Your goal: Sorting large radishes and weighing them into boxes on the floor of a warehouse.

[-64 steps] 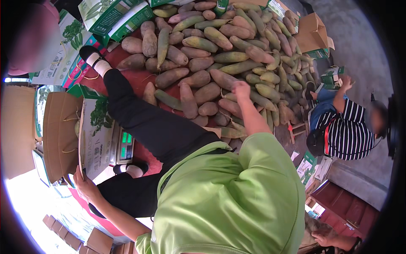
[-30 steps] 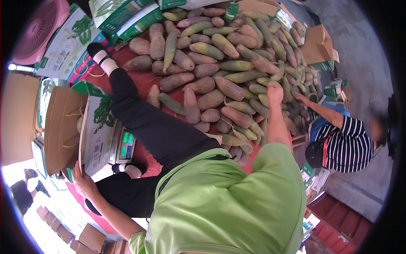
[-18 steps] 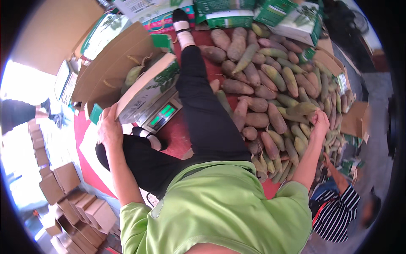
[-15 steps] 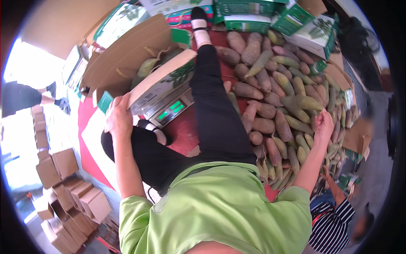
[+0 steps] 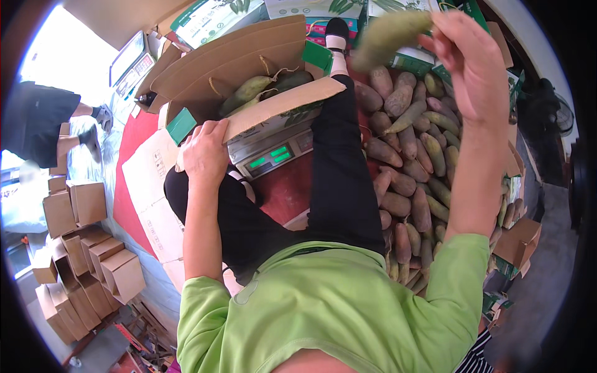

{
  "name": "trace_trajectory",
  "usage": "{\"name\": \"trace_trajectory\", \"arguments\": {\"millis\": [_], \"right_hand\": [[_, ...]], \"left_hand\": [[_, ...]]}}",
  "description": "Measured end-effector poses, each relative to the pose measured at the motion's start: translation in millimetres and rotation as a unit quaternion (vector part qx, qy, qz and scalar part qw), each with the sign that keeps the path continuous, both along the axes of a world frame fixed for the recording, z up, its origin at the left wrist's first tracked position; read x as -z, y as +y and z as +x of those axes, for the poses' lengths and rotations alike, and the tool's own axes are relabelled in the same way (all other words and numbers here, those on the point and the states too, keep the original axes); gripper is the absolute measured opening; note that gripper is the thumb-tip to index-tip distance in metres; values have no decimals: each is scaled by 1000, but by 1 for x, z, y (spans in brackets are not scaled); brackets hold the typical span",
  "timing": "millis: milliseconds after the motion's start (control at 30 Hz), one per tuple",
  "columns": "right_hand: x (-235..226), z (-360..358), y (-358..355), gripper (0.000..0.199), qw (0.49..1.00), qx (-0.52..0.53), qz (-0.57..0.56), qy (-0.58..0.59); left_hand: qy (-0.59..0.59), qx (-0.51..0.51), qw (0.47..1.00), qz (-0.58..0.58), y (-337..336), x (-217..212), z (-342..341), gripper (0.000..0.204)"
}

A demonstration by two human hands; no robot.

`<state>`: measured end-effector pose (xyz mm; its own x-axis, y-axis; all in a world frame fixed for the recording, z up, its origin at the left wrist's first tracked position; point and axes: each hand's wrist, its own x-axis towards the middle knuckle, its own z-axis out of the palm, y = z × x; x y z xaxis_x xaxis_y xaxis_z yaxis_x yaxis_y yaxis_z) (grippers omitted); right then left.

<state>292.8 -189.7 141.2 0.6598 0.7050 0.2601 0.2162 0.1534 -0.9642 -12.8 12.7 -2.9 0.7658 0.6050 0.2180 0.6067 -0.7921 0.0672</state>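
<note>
My right hand [image 5: 469, 65] is raised at the upper right, its fingers closed round one end of a long green radish [image 5: 388, 38], blurred by motion. Over the near left corner of an open cardboard box [image 5: 280, 124] my left hand [image 5: 206, 152] is closed, fingers curled on its edge by a green corner tab [image 5: 181, 126]. The box rests on a weighing scale [image 5: 270, 160] with a lit green display. Inside lie a few green radishes [image 5: 247, 94], partly hidden by the near flap. Right of my outstretched leg spreads a heap of reddish and green radishes [image 5: 407, 142].
Printed boxes [image 5: 217, 22] line the far side. Small brown cartons [image 5: 121, 276] are stacked at the lower left. Another person's legs [image 5: 46, 124] show at the left, and a striped sleeve [image 5: 477, 353] at the lower right. An open carton [image 5: 517, 241] stands beyond the heap.
My right hand has risen from the heap toward the far side, now with a green radish in it. My left hand stays at the box corner. The whole view has shifted.
</note>
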Motion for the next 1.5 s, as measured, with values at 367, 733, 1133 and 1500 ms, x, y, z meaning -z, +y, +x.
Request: {"name": "trace_trajectory", "arguments": {"millis": [367,733,1133,1500], "right_hand": [[117,-22,72,15,995,-46,-85,5],[282,8,-237,25,875,281,-395,10],[368,-104,-368,38,705,294,-643,64],[420,-112,-374,21,741,271,-606,102]], "left_hand": [[25,3,1000,-18,2,7,3,36],[53,-11,997,-53,1,4,7,38],[61,-4,997,-41,11,14,4,36],[46,-35,998,-39,-3,11,9,43]]}}
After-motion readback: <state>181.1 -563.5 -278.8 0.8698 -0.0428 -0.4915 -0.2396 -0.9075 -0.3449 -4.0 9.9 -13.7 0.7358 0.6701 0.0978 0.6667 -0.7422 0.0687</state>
